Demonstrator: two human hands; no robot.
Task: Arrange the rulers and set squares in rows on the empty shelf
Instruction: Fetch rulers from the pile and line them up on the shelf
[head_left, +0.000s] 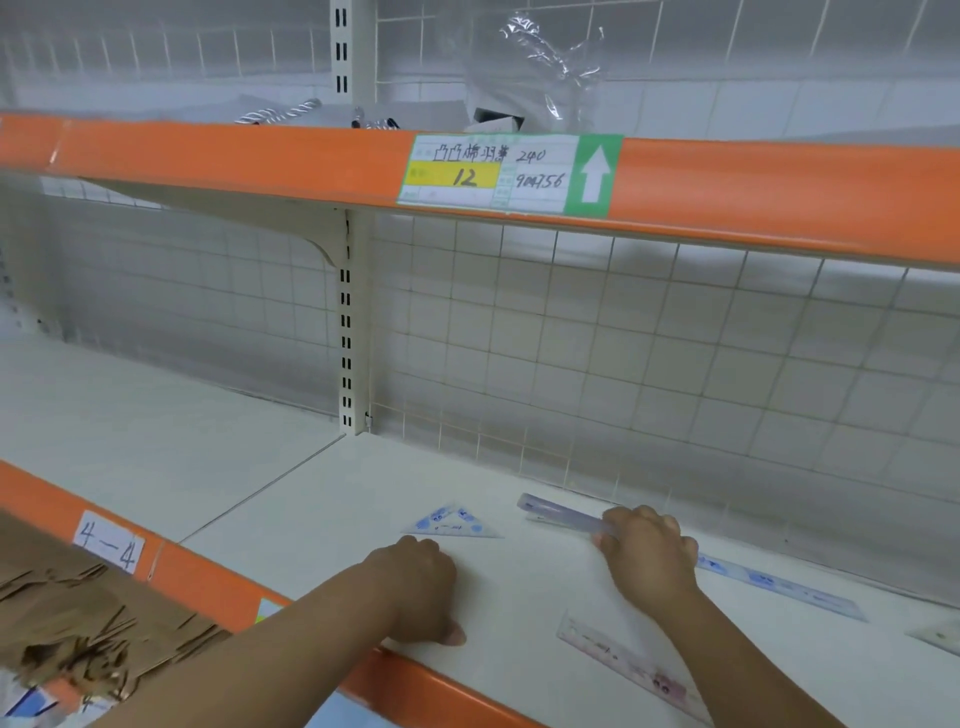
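On the white shelf (322, 519) lies a clear triangular set square (451, 524) with blue print. My left hand (418, 587) rests on the shelf just in front of it, fingers curled under, holding nothing I can see. My right hand (649, 553) grips a clear straight ruler (558, 512) near the back of the shelf, its free end pointing left. A long blue-printed ruler (779, 587) lies to the right behind that hand. A pink-printed ruler (631, 662) lies near the front edge by my right forearm.
A wire-grid back panel (623, 364) closes the rear. The orange-edged upper shelf (260, 156) with a price label (509, 174) hangs overhead. A torn cardboard box (78, 623) sits at lower left. Another clear piece (940, 636) shows at the right edge.
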